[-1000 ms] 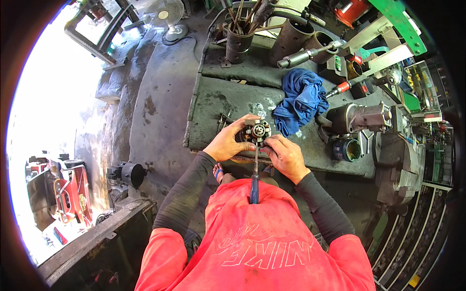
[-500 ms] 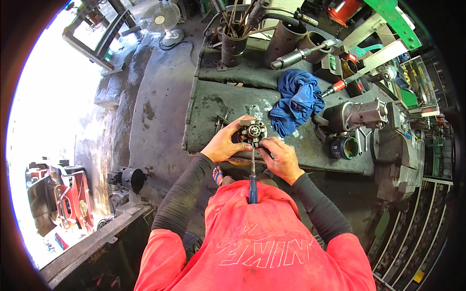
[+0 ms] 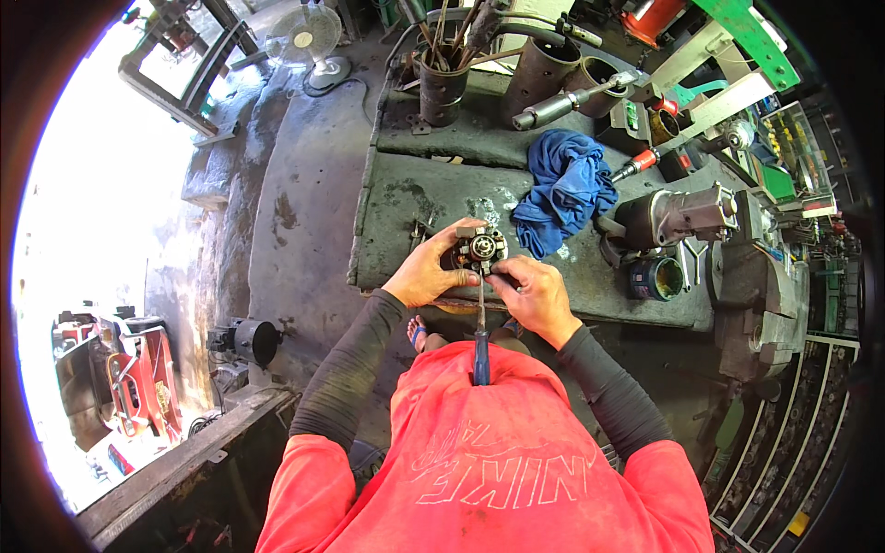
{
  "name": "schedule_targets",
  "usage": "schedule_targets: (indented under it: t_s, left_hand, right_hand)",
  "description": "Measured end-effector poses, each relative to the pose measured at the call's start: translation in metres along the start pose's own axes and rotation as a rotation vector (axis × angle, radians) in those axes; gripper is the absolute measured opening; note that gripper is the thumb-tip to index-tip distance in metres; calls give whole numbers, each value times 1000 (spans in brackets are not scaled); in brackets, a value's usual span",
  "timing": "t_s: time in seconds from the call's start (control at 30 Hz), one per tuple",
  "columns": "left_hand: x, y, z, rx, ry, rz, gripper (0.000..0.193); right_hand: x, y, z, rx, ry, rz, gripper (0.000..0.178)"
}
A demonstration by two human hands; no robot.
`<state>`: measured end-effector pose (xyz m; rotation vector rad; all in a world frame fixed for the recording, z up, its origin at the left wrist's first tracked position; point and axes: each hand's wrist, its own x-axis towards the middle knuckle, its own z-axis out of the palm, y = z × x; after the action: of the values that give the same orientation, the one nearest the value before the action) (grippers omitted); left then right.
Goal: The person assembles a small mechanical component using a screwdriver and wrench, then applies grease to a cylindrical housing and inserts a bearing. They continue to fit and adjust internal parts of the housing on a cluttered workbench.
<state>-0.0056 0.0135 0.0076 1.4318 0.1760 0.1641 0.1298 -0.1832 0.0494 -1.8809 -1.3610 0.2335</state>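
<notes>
A round motor part (image 3: 483, 247) with a shiny bearing in its middle and dark blocks about its rim is held over the bench's near edge. My left hand (image 3: 429, 274) is closed around its left side, thumb at the lower rim. At the lower right rim, my right hand (image 3: 537, 297) has thumb and forefinger pinched together; whatever is between them is too small to make out. A screwdriver (image 3: 480, 358) with a blue handle points up to the part's lower rim. Its handle end rests against my red shirt, and neither hand grips it.
On the dark workbench (image 3: 396, 249) lie a crumpled blue cloth (image 3: 564, 189), a cylindrical metal motor (image 3: 678, 217), an open tin (image 3: 656, 278) and wrenches (image 3: 691, 263). Metal cans (image 3: 444, 90) holding rods and tools stand at the back. A fan (image 3: 309, 41) stands on the floor.
My right hand has shifted slightly, its fingers drawn up closer together at the part's lower right rim. The left hand, motor part and screwdriver stay nearly where they were.
</notes>
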Motion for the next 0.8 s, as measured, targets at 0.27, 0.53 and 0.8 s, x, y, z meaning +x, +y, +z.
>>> schedule_targets:
  t_s: [0.27,0.53,0.8]
  left_hand:
    - [-1,2,1,62,12,88,84]
    - [-2,22,17,183,127,-4,76]
    - [0,24,25,175,206,-5,71]
  right_hand:
    - [-6,-6,15,-52,166,-23,15]
    - [-6,-3,22,-4,200,134,17]
    - [-58,-35,31,991,-170,730,25]
